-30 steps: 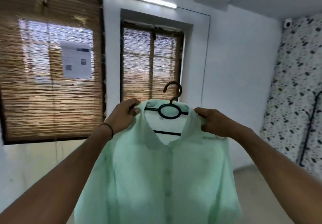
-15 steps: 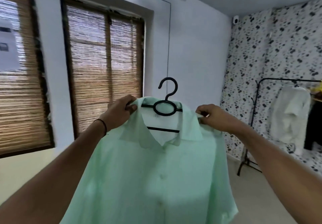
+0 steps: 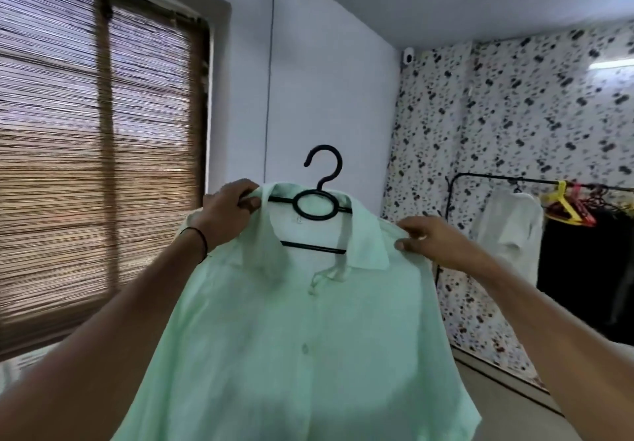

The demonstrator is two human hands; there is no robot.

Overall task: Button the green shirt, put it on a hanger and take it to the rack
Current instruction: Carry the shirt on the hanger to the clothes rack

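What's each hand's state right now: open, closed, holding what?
left hand: closed, gripping the green shirt at one shoulder, over the black hanger.
right hand: closed, pinching the green shirt's other shoulder.

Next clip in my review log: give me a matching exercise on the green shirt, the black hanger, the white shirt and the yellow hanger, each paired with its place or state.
Things:
1. green shirt
2. black hanger
3. white shirt
4. yellow hanger

Places or states:
A. on the rack rail, among pink hangers
B. inside a collar, hook free in the air
C. held up at the shoulders by the left hand and right hand
D. hanging on the rack, left of dark clothes

Pairs: 1-C, 2-B, 3-D, 4-A
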